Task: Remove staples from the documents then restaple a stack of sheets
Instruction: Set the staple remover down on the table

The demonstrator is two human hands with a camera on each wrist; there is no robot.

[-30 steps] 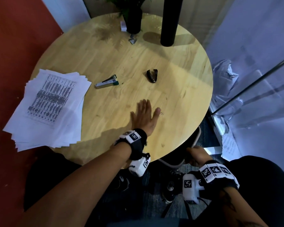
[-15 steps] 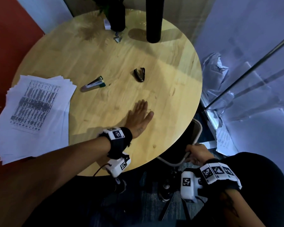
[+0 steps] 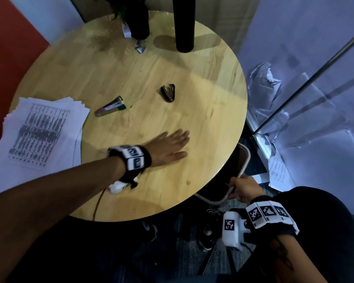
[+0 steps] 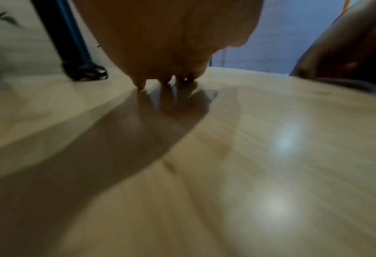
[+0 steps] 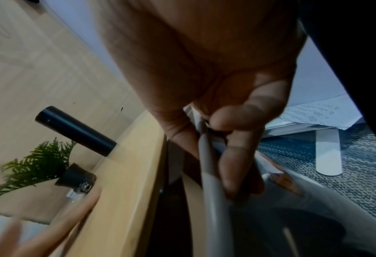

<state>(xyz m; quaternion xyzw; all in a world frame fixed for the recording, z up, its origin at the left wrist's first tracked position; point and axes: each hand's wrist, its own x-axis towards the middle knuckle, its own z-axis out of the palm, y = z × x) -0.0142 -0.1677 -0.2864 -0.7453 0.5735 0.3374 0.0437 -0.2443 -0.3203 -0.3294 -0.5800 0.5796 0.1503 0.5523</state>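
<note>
Flat and holding nothing, the left hand (image 3: 168, 148) lies on the table (image 3: 219, 123) with fingers straight; the right hand (image 3: 242, 187) curls around a chair frame (image 3: 243, 166) at the table's four o'clock edge. Documents (image 3: 37, 131) sit fanned at nine o'clock, the stapler (image 3: 110, 108) toward ten, the staple remover (image 3: 168, 92) near the centre. Since a second ago the left hand has swung from pointing at twelve to pointing at three, sliding sideways. No tool or sheet is picked up; the work looks unstarted, likely seating first.
</note>
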